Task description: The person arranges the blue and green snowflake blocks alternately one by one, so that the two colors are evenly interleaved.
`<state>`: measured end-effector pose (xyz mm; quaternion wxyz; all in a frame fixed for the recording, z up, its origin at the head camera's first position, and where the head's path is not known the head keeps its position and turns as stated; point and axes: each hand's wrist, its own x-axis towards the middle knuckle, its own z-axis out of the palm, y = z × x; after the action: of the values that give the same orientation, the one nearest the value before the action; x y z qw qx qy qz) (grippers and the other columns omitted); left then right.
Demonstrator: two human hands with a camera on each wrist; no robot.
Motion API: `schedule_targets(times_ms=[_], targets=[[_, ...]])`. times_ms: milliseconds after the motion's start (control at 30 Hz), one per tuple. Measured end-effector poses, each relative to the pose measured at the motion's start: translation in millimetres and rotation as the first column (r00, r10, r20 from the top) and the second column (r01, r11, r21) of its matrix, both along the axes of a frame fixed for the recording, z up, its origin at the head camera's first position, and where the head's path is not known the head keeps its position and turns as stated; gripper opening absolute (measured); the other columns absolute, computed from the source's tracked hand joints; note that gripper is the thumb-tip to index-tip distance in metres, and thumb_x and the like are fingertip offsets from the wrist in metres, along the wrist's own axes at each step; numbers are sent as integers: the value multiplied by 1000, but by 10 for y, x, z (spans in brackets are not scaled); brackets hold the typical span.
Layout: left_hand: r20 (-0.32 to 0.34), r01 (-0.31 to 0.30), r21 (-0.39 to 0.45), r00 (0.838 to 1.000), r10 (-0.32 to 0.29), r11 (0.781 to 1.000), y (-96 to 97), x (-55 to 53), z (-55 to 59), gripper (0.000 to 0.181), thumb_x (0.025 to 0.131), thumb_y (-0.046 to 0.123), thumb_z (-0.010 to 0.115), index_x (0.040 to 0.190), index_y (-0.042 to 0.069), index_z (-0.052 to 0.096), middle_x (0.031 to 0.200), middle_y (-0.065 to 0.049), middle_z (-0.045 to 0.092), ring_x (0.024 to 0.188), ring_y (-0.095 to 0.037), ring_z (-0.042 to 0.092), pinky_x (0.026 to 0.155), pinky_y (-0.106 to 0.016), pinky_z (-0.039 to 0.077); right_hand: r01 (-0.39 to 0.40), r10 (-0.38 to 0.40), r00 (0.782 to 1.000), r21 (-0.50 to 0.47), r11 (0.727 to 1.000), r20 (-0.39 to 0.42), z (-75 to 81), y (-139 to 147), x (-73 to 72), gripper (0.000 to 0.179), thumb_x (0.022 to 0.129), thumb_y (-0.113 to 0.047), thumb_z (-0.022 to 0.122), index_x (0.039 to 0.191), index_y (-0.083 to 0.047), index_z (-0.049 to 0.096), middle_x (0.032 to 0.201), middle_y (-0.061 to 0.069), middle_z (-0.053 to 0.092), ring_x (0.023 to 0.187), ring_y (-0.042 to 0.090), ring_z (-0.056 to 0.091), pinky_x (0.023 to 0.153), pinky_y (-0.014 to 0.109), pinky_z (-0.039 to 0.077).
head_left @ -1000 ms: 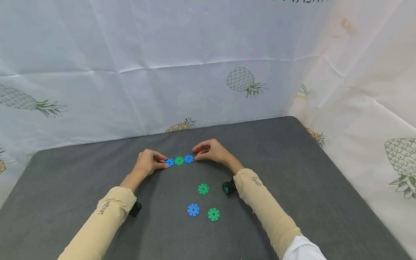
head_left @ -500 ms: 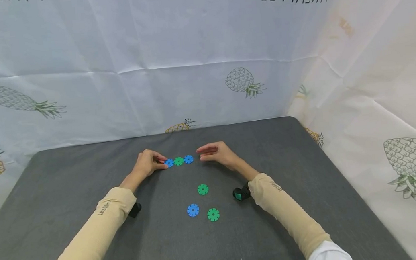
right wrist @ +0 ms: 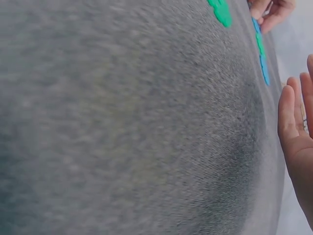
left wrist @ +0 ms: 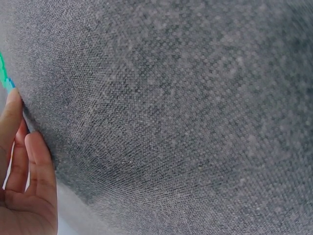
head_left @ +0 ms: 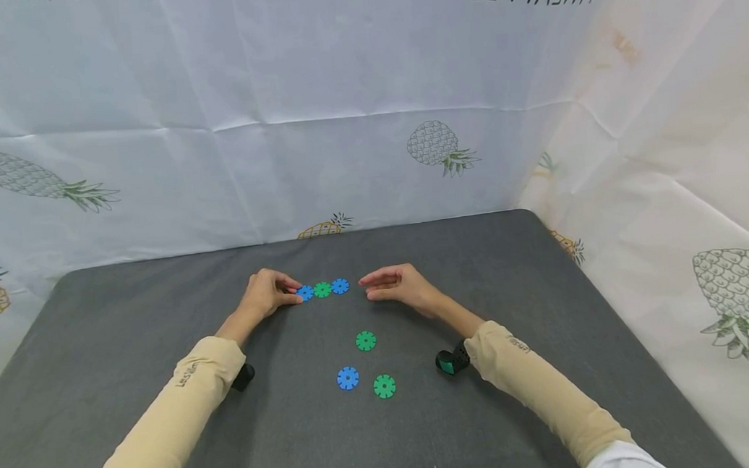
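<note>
Three flat notched discs lie in a joined row toward the back of the table: a left blue disc point(head_left: 305, 293), a green disc point(head_left: 322, 290) and a right blue disc point(head_left: 340, 286). With thumb and fingers, my left hand point(head_left: 265, 294) pinches the outer edge of the left blue disc. Its fingertips cover part of that disc, and in the left wrist view only a sliver of blue shows. My right hand point(head_left: 404, 287) hovers just right of the row, fingers extended and holding nothing. A small gap separates it from the right blue disc.
Nearer the front lie a loose green disc point(head_left: 365, 341), a loose blue disc point(head_left: 348, 378) and another green disc point(head_left: 384, 386). They rest on a dark grey cloth-covered table point(head_left: 311, 449). A pineapple-print curtain point(head_left: 350, 69) hangs behind and to the right.
My right hand has let go of the right blue disc and drawn away to the right, its fingers straightening. The left hand and the row of discs have stayed in place.
</note>
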<state>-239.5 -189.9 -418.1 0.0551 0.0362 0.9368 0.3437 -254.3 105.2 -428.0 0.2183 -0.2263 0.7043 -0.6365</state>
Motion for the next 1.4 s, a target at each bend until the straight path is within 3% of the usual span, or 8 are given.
schedule_targets(times_ms=[300,600,1067,1400], targets=[[-5,-8,-1,1000,7,1000,25,9,13,23,80,9,78,99,-3,74,94,-16,72,84,-27,66,74,-39,53,-7,7,1000,-1,1000,20,-2,48,117,34,86,0,69,119,8,63,122,27,60,103,18,65,90,39,51],[-19,10,2,1000,-10,1000,16,18,29,22,81,8,78,99,-4,74,95,-17,71,85,-28,66,74,-40,53,-14,14,999,0,1000,42,-37,79,217,34,85,-1,70,118,8,64,120,26,61,108,29,63,90,39,51],[-7,12,-2,1000,-12,1000,17,17,17,23,81,8,78,100,-3,74,95,-16,71,83,-27,65,73,-39,53,-70,71,994,-21,997,88,-80,152,395,34,84,1,70,117,9,63,120,26,62,106,29,64,88,37,52],[-11,17,8,1000,-17,1000,-4,6,11,22,81,7,78,100,-3,74,93,-16,71,82,-26,66,72,-39,53,-105,106,992,-21,994,64,-93,263,507,34,84,0,71,116,9,64,120,26,62,105,32,64,87,36,52]])
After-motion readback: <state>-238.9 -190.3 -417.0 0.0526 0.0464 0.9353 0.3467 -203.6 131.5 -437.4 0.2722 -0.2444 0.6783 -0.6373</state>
